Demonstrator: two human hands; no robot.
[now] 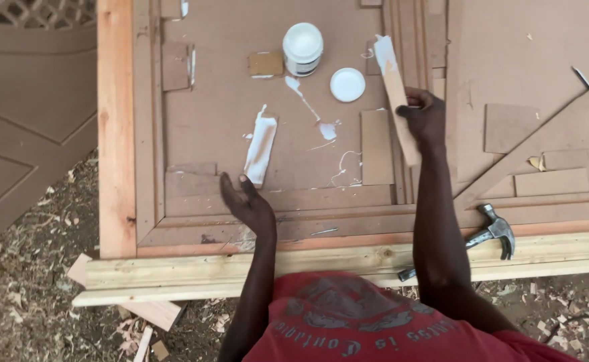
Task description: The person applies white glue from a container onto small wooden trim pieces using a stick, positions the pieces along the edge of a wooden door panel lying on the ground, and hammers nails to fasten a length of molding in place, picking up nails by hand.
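Two hands at work over a brown panelled door [214,100] lying flat, which serves us as a desk. Going left to right: our left hand [246,200] hovers over the door's lower rail, fingers spread apart, holding nothing, palm turned inward. Just above its fingertips lies a small wood strip coated with white glue [261,146], long axis near upright in the picture, leaning slightly right at the top. It rests flat in the panel recess, glue side up, likely so the wet face stays off the board.

Further up stands an open white glue jar [302,48], upright, with its round lid [347,84] set down just beside it to the right. A trail of spilled glue [310,107] runs between them.

Our right hand [423,115] is clamped on a longer wood strip [395,87], gripped near the lower half. Its long axis tilts up and to the left, the glue-smeared end pointing away from us toward the jar, the clean end kept for holding.

Far right, a hammer [489,233] lies on the pale plank [241,275] at the door's near edge.
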